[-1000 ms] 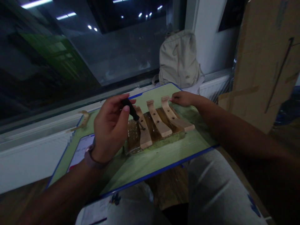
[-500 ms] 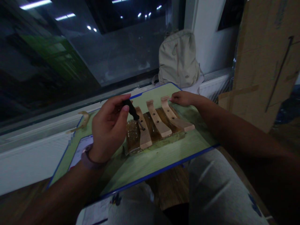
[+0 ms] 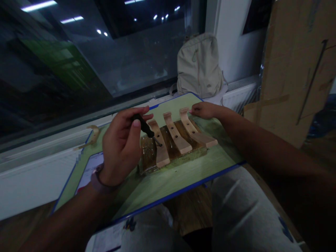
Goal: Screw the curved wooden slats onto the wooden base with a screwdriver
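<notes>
My left hand [image 3: 122,145] is closed around the black handle of a screwdriver [image 3: 143,125]. Its metal shaft slants down to the lower hole of the leftmost curved wooden hook [image 3: 162,155]. Two more such hooks, a middle one [image 3: 181,142] and a right one [image 3: 194,132], lie beside it across a brown, glossy, resin-like slab [image 3: 148,152]. My right hand [image 3: 203,110] is curled by the upper end of the right hook. Whether its fingers grip that hook or something behind it is hidden.
The slab rests on a green board [image 3: 173,182] with a blue edge, over my knees. A curved tan piece [image 3: 93,134] and a white sheet [image 3: 90,168] lie on its left. Behind stand a backpack [image 3: 199,66] and a window; a large cardboard piece [image 3: 291,70] is at right.
The screwdriver handle has tipped a little to the left, and the fingers of my left hand have shifted on it. My right hand has stayed in place.
</notes>
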Action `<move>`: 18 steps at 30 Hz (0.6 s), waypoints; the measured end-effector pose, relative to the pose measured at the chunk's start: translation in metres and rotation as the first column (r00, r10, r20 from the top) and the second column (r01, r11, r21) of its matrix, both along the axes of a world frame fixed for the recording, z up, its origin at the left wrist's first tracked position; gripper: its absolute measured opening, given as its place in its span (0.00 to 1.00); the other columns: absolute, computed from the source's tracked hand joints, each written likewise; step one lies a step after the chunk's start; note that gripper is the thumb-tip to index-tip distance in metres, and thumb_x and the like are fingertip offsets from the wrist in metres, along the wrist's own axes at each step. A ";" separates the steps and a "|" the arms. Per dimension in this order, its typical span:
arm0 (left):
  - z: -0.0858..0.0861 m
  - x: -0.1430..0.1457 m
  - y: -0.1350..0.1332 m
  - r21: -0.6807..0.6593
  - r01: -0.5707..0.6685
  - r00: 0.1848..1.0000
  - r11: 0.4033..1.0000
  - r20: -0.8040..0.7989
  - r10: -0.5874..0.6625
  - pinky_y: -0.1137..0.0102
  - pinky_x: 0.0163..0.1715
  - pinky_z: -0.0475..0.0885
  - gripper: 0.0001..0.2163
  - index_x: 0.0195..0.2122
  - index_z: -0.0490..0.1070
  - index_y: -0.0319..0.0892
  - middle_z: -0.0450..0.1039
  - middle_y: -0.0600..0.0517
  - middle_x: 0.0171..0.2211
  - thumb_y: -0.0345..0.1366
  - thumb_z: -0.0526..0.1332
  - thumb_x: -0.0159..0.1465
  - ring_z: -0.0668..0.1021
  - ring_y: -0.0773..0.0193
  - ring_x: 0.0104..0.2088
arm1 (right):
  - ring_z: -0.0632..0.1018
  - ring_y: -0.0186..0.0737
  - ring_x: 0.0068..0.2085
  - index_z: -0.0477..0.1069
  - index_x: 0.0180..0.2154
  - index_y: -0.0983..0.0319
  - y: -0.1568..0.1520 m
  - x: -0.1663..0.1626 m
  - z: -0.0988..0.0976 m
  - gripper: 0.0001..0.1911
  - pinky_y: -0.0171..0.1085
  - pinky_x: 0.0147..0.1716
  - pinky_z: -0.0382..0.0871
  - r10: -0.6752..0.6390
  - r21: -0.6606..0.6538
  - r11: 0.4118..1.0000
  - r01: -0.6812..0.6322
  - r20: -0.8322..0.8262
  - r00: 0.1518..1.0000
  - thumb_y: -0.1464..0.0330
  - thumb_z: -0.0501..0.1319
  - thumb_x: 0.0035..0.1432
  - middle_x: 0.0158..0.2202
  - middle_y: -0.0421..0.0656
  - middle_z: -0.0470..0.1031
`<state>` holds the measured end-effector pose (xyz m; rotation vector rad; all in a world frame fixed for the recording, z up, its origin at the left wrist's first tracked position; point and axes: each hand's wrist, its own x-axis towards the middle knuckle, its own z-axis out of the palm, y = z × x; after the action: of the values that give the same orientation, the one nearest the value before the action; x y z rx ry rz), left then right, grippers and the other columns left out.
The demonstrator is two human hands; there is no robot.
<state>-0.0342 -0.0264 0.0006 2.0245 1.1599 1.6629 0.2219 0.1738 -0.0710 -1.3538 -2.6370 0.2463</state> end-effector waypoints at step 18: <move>0.003 -0.008 0.004 0.193 -0.142 0.983 0.971 -0.089 0.162 0.68 0.40 0.76 0.09 0.41 0.77 0.50 0.74 0.53 0.39 0.33 0.67 0.59 0.77 0.63 0.41 | 0.75 0.43 0.37 0.74 0.36 0.64 -0.002 0.000 0.002 0.23 0.37 0.36 0.64 -0.002 -0.021 1.000 0.002 -0.008 1.000 0.55 0.48 0.65 0.37 0.50 0.77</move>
<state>-0.0422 -0.0221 0.0038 2.2087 1.2661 1.8195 0.2218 0.1722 -0.0693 -1.3589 -2.6335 0.2790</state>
